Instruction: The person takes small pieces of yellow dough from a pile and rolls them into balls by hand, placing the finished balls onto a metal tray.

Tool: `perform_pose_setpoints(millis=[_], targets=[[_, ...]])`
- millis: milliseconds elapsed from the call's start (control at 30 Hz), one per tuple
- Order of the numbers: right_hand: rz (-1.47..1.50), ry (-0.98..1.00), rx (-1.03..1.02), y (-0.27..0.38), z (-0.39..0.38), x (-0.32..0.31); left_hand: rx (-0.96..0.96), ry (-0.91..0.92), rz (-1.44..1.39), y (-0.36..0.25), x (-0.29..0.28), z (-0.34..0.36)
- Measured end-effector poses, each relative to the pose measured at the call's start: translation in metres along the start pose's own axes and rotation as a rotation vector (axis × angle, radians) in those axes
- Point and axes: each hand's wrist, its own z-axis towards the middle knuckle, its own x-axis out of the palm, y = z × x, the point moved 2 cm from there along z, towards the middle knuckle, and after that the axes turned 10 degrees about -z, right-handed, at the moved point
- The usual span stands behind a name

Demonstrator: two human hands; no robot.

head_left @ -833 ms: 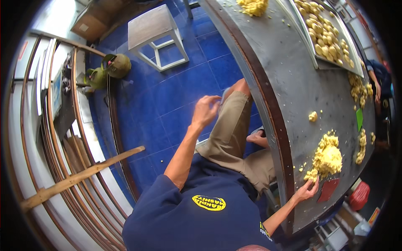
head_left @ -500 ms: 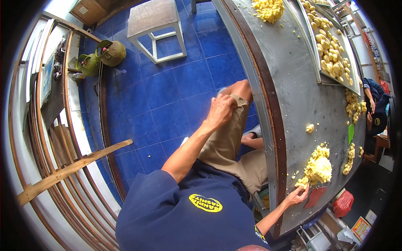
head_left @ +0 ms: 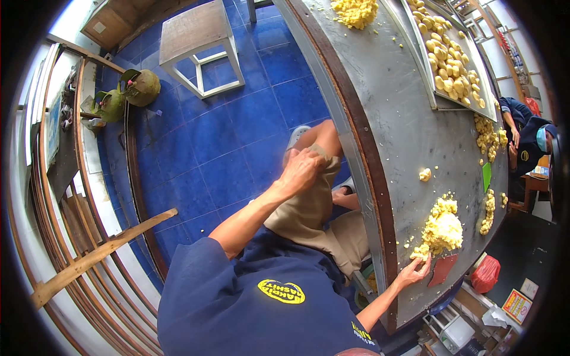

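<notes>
My left hand (head_left: 303,170) lies on my raised knee, its fingers curled over the hem of my beige trouser leg (head_left: 292,210). At the table's near right, my right hand (head_left: 414,272) reaches in with thumb and fingers at a small clump of crumbly yellow dough (head_left: 421,252). This clump borders a larger heap of the same yellow dough (head_left: 446,230), which has loose crumbs around it. A flat red scraper (head_left: 442,270) lies just beside my right fingers. Farther up the table sits a single small yellow lump (head_left: 425,174).
The metal table (head_left: 392,124) has a brown edge. It bears a tray (head_left: 433,98) of pale dough balls, another yellow heap (head_left: 355,12), a green scraper (head_left: 487,177) and rows of small pieces. Across it sits a co-worker (head_left: 525,133). A stool (head_left: 196,32) and gas cylinders (head_left: 142,88) stand left.
The whole view has shifted slightly, so the table appears farther left. My left hand stays on my knee, and more of my left shoe shows. My right fingers remain at the small dough clump.
</notes>
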Motion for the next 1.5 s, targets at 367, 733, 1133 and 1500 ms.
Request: perform_pose_setpoints(millis=[367, 733, 1133, 1500], targets=[[0.036, -0.009, 0.017, 0.002, -0.002, 0.0, -0.134, 0.325, 0.068, -0.02, -0.009, -0.004], [0.035, -0.009, 0.033, 0.001, -0.001, -0.001, -0.095, 0.331, 0.288, -0.051, 0.015, -0.001], [0.018, -0.024, 0.149, 0.011, -0.005, -0.014, -0.249, 1.193, -0.165, -0.014, 0.261, -0.014], [0.06, -0.055, 0.301, 0.026, 0.001, -0.014, -0.048, 1.065, 0.164, -0.017, 0.273, 0.0]])
